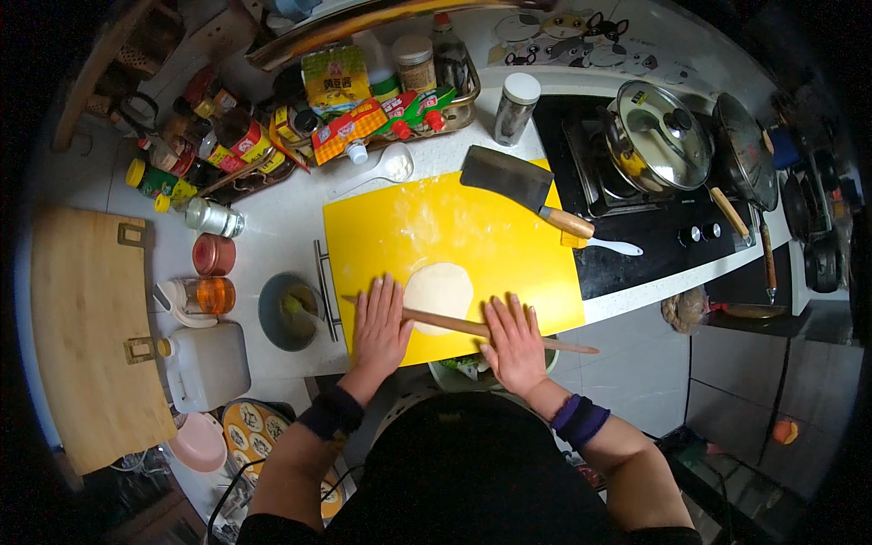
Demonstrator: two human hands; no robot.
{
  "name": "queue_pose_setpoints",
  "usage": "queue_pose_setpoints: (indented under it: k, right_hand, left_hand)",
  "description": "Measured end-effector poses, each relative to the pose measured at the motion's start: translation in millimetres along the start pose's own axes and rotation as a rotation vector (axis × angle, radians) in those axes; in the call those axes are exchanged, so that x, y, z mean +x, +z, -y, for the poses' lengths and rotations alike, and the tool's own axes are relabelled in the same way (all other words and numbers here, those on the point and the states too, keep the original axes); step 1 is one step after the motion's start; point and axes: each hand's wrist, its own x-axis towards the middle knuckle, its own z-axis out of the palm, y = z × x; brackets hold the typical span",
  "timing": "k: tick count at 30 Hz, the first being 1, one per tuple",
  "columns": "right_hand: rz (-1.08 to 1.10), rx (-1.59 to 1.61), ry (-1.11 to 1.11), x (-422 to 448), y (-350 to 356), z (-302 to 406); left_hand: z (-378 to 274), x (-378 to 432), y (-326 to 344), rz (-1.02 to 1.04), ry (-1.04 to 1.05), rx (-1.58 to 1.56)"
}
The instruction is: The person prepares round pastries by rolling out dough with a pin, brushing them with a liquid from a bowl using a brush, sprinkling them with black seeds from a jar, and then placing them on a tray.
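A flat round of dough [439, 283] lies on a yellow mat [524, 266] dusted with white powder. Across the dough's near part runs a thin, tapered wooden rolling pin [443, 321]. My left hand [378, 334] rests flat over the pin just left of the dough, fingers stretched forward. To the right of the dough, my right hand [516, 344] also lies over the pin with fingers spread; the pin's tip sticks out beyond it. Neither hand curls around the wood. A cleaver [507, 180] with a wooden handle lies across the mat's far right corner.
Right of the mat is a black gas hob [633, 262] bearing a glass-lidded pan [659, 136]. A grey bowl [272, 312] with a brush stands at left. Behind are a white scoop of powder [397, 163], a lidded jar [516, 112] and a rack of condiments [466, 112].
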Motion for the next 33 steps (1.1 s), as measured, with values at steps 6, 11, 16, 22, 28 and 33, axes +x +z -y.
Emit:
queue_pose_setpoints:
  k: [6,11,16,22,28,33]
  right_hand:
    - [-0.276,-0.019,0.089,79.2,-11.1,-42.0]
    - [-0.417,0.022,0.168,106.7,-13.1,-56.1]
    - [-0.024,0.036,0.042,12.2,-5.1,-10.9]
    - [-0.121,-0.007,-0.009,43.3,-6.8,-21.8]
    - [-0.351,-0.035,0.177,101.6,-11.3,-65.7]
    - [-0.069,0.055,0.036,9.9,-4.0,-25.9]
  left_hand:
    - [10.6,78.1,10.8,-0.086,-0.109,-0.049]
    - [12.1,120.3,9.4,-0.156,-0.207,-0.084]
    - [2.0,27.9,5.5,-0.009,-0.052,-0.098]
    - [12.3,34.4,9.6,-0.026,-0.102,-0.058]
    - [7.9,121.6,11.6,-0.131,-0.233,-0.064]
    - [5.5,31.1,5.1,-0.022,-0.063,-0.062]
